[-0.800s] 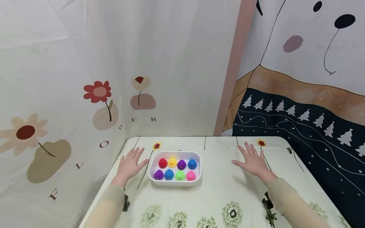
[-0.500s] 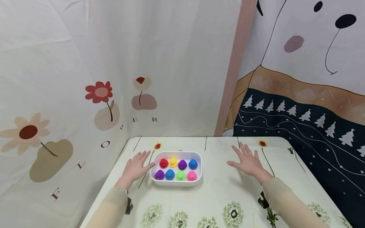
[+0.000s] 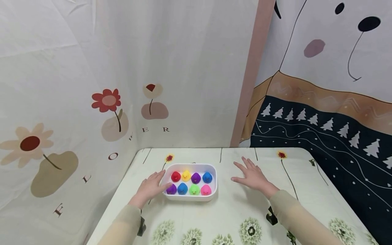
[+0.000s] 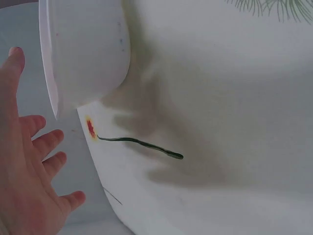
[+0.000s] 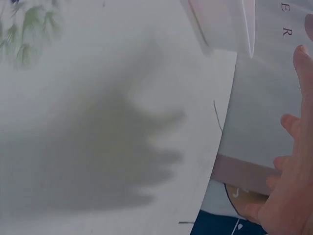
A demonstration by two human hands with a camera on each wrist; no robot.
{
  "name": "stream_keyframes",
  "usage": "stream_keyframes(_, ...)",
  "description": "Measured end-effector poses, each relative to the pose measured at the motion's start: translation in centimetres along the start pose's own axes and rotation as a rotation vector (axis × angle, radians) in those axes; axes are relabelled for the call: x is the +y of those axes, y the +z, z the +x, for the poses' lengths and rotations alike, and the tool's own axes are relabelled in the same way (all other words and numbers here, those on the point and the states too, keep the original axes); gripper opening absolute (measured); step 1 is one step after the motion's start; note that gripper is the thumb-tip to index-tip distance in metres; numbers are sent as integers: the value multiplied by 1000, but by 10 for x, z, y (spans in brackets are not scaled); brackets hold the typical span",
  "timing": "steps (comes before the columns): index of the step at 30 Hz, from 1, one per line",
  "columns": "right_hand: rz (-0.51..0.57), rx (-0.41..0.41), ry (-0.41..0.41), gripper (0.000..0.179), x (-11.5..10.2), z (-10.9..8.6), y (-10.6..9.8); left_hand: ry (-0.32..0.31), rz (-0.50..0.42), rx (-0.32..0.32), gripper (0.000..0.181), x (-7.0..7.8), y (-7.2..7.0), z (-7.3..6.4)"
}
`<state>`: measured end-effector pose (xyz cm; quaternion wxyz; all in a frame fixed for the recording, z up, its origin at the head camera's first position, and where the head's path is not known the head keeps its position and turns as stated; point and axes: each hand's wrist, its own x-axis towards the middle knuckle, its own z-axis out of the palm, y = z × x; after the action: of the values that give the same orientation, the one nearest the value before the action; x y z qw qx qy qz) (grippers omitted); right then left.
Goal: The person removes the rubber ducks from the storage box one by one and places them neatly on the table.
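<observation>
A white rectangular tray [image 3: 190, 198] stands left of the middle of the table, holding several small rubber ducks in two rows. Among them are a red duck [image 3: 176, 176], a yellow duck [image 3: 185, 176], a green duck [image 3: 194, 190] and a pink duck [image 3: 206, 190]. My left hand [image 3: 150, 188] is spread at the tray's left end, its thumb overlapping the rim near a purple duck [image 3: 172, 189] in the head view. To the tray's right, my right hand [image 3: 252, 176] hovers with fingers apart, holding nothing, its shadow on the cloth in the right wrist view.
A white flowered cloth covers the table [image 3: 226, 211]. Behind it hangs a pale curtain [image 3: 196, 85] with printed flowers. A dark printed cloth [image 3: 306, 143] with trees hangs at the right.
Both hands have moved inward toward the tray, the left to its left end and the right closer from the right. The tray and ducks stay where they were.
</observation>
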<state>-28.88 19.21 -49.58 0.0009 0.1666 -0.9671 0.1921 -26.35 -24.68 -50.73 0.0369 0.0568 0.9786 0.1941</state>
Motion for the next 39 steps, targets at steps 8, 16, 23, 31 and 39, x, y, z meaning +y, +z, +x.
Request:
stream_keyframes(8, 93, -70, 14, 81, -20, 17, 6, -52, -108, -52, 93, -1, 8, -2)
stream_keyframes(16, 224, -124, 28, 73, -36, 36, 11, -38, -159, -51, 104, -1, 17, -3)
stream_keyframes(23, 366, -127, 36, 54, -50, 50, 18, -42, -191, -57, 112, -1, 28, -3)
stream_keyframes(31, 405, -127, -12, 45, -57, 64, 28, -67, -281, -58, 119, 3, 35, -7)
stream_keyframes(39, 472, -174, 55, 44, -67, 73, 33, -83, -408, -70, 122, 1, 42, -8)
